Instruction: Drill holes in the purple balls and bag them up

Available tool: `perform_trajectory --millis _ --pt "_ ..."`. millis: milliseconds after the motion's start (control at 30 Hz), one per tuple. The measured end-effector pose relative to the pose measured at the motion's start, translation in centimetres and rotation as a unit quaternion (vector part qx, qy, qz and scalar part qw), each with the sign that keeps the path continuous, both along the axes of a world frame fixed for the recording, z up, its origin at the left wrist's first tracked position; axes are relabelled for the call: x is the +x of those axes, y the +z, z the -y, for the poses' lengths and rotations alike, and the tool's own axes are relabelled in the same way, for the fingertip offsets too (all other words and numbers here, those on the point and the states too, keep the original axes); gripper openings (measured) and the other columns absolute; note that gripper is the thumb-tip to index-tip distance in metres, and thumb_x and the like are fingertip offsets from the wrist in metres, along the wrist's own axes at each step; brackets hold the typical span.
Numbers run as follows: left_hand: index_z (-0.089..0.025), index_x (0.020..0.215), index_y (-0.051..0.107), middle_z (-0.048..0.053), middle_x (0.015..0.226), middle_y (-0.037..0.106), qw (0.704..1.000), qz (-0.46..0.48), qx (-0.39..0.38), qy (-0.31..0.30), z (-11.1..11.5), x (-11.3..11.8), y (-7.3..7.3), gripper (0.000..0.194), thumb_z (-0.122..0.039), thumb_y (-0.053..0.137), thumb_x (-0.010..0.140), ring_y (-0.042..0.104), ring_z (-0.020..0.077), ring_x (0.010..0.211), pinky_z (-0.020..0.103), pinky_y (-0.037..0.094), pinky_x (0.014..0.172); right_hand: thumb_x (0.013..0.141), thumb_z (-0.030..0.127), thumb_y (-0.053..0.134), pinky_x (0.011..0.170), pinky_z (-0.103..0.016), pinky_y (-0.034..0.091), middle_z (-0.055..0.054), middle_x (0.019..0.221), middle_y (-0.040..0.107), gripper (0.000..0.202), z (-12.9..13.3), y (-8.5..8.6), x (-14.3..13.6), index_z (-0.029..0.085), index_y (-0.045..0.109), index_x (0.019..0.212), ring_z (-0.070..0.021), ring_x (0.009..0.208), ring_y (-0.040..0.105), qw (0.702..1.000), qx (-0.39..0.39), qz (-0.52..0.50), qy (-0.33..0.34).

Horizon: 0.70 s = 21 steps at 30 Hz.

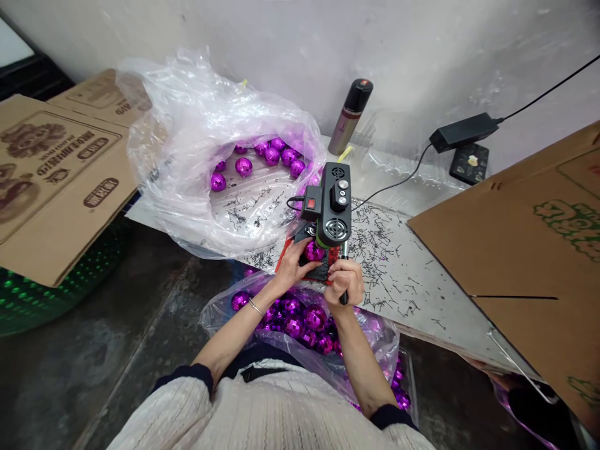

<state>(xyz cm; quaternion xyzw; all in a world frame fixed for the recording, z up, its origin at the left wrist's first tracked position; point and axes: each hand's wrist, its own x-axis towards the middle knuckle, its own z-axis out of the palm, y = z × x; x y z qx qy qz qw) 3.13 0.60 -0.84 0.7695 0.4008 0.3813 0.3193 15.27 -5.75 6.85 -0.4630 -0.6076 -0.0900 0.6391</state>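
My left hand [291, 264] is closed on a shiny purple ball [314, 251], with fingers and thumb at its left and lower sides. The ball sits under the front end of a black machine [335, 203] that has round vents, silver buttons and a red switch. My right hand [345, 281] is wrapped round a black-handled lever [344, 297] at the machine's right side. Red and black material [334, 255] shows between my hands, beneath the machine. How the ball meets the machine's underside is hidden.
Purple balls [244, 167] lie in an open clear bag [178, 137] behind left; more [315, 317] fill a bag at my lap. Small dark wire pieces [384, 256] litter the table [435, 306]. A spray can [350, 117], power adapter [464, 132] and cardboard boxes [529, 231] stand around.
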Motion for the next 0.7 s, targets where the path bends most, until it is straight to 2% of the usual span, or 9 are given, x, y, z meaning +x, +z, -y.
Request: perform_trajectory --millis 367,600,700 --pt "-0.02 0.14 0.053 0.015 0.134 0.066 1.0 0.01 0.008 0.01 0.1 0.3 -0.3 0.061 -0.048 0.071 0.089 0.063 0.0298 0.127 0.052 0.042 0.115 0.101 0.022 0.038 0.071 -0.035 0.051 0.0 0.074 0.056 0.028 0.0 -0.2 -0.2 0.022 0.051 0.076 -0.0136 0.065 0.057 1.0 -0.003 0.001 -0.025" --pt "-0.019 0.14 0.052 0.017 0.134 0.066 1.0 0.014 0.011 0.0 0.0 0.2 0.1 0.06 -0.044 0.071 0.089 0.063 0.0301 0.126 0.052 0.044 0.113 0.102 0.024 0.037 0.064 -0.032 0.05 0.0 0.075 0.053 0.028 -0.5 -1.2 0.2 0.022 0.049 0.077 -0.0131 0.064 0.055 1.0 0.022 -0.012 0.005" --pt "-0.02 0.141 0.052 0.016 0.134 0.066 1.0 0.013 0.005 -0.002 0.1 0.1 0.2 0.06 -0.042 0.072 0.089 0.063 0.0303 0.127 0.051 0.046 0.111 0.101 0.022 0.039 0.062 -0.032 0.048 0.001 0.074 0.053 0.027 -0.7 -1.8 0.4 0.022 0.049 0.075 -0.0131 0.062 0.055 0.999 0.034 0.021 0.019"
